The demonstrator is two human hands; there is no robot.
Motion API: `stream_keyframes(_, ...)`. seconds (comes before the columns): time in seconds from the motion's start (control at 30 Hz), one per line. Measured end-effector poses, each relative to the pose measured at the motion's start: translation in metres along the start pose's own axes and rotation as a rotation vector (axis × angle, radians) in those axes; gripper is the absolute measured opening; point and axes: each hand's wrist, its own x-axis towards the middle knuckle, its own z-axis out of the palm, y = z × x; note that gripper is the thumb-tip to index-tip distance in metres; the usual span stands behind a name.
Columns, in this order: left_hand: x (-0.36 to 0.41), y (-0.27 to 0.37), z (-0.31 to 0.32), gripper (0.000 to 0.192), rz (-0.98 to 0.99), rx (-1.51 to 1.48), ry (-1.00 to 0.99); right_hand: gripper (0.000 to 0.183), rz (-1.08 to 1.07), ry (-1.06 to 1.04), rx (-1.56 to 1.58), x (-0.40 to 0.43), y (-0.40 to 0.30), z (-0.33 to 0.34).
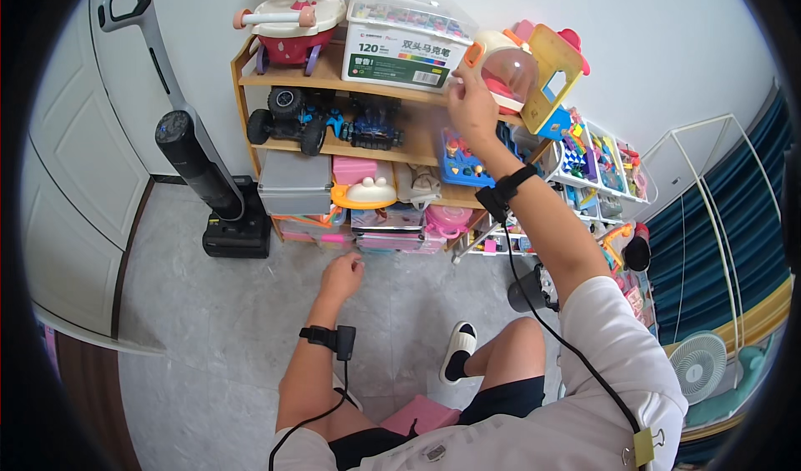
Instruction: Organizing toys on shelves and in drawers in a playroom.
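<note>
My right hand (474, 107) reaches to the top board of a wooden shelf unit (288, 73). Its bent fingers are at the lower right corner of a white marker-pen box (400, 52) with a clear lid. Just right of those fingers stands a cream toy with a tinted dome (510, 73). Whether the fingers grip anything is hidden by the hand itself. Lower down, my left hand (342, 277) hangs over the grey floor in front of the shelf, fingers loosely curled, nothing seen in it. Both wrists wear black straps with cables.
A red-and-white toy cart (297, 30) and a yellow toy panel (554, 77) share the top board. Toy trucks (306, 117) sit below. A floor cleaner (200, 164) stands left. At right are a toy rack (588, 158), a dark bin (529, 289) and a fan (698, 368).
</note>
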Motion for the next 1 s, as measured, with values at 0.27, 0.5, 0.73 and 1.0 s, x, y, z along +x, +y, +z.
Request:
stream_keyframes(0.27,0.0,-0.003,0.002,0.03,-0.016,0.044,-0.032,0.027,-0.141,-0.119,-0.147,-0.014,0.011,0.0)
stream_keyframes(0.5,0.002,-0.009,0.01,0.027,0.06,0.079,-0.006,0.039,-0.337,-0.237,-0.061,-0.01,-0.007,0.016)
stream_keyframes(0.73,-0.01,-0.009,0.0,0.023,0.086,0.172,-0.003,0.05,-0.342,-0.521,0.105,-0.11,-0.059,-0.041)
stream_keyframes(1.0,-0.099,0.019,-0.064,0.031,0.023,0.179,0.147,0.054,-0.043,-1.189,0.401,-0.278,0.039,-0.13)
